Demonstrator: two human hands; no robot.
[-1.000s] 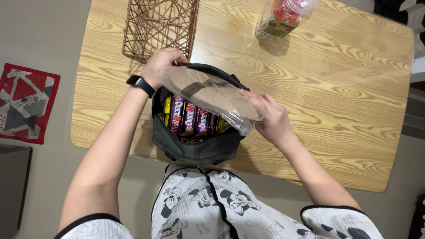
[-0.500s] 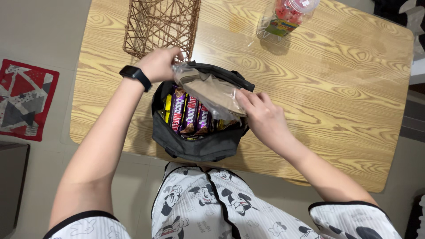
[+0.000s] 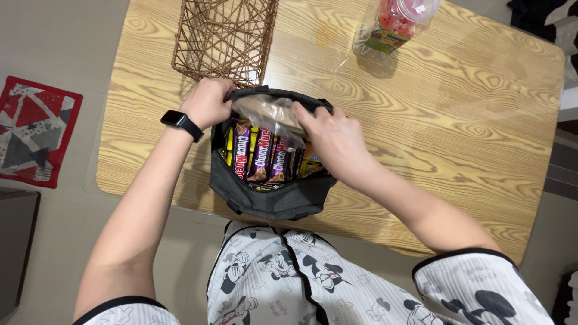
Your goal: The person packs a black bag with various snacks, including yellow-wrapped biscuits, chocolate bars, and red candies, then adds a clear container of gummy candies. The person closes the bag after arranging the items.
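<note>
Pressed down into the far side of a dark fabric bag [image 3: 265,195], a clear plastic packet with tan contents [image 3: 265,112] is gripped at both ends by 2 hands. The left hand [image 3: 209,102] is curled around the packet's left end at the bag's far rim, fingers closed on the plastic; the right hand [image 3: 334,137] lies over the right end, fingers [image 3: 304,115] pressed flat onto it. The packet's long axis runs left to right along the bag's far wall, directly beneath both hands and equally near each. Purple-wrapped chocolate bars [image 3: 260,157] are seen standing in a row just on the near side of the packet. The bag is set at the near edge of the wooden counter [image 3: 481,120], with a wicker basket [image 3: 224,36] at the far edge and a clear jar of red sweets [image 3: 394,21] towards the far right corner.
</note>
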